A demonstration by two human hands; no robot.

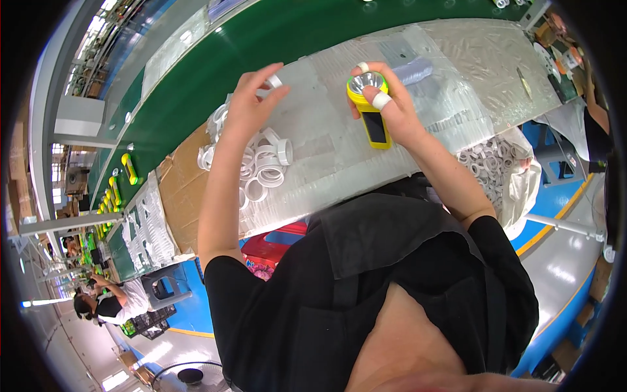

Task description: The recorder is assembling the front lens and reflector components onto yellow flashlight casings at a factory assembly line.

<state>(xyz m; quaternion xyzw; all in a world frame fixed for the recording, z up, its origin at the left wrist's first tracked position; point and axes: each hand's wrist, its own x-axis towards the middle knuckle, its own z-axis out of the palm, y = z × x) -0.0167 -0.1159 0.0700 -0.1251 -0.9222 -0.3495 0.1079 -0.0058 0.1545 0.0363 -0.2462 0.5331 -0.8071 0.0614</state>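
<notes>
My right hand is closed round the head of a yellow flashlight, which has a dark panel on its body and a silvery reflector facing up. White tape wraps the thumb and a finger of that hand. Left of it, my left hand is raised over the worktop, with a white ring between its thumb and fingers. Below and beside this hand lies a loose heap of white plastic rings, partly covered by my forearm.
A clear plastic bag lies beyond the flashlight. More rings fill a white sack at the table's right edge. Several yellow flashlights stand along the green belt at the left. Other people sit far left and far right.
</notes>
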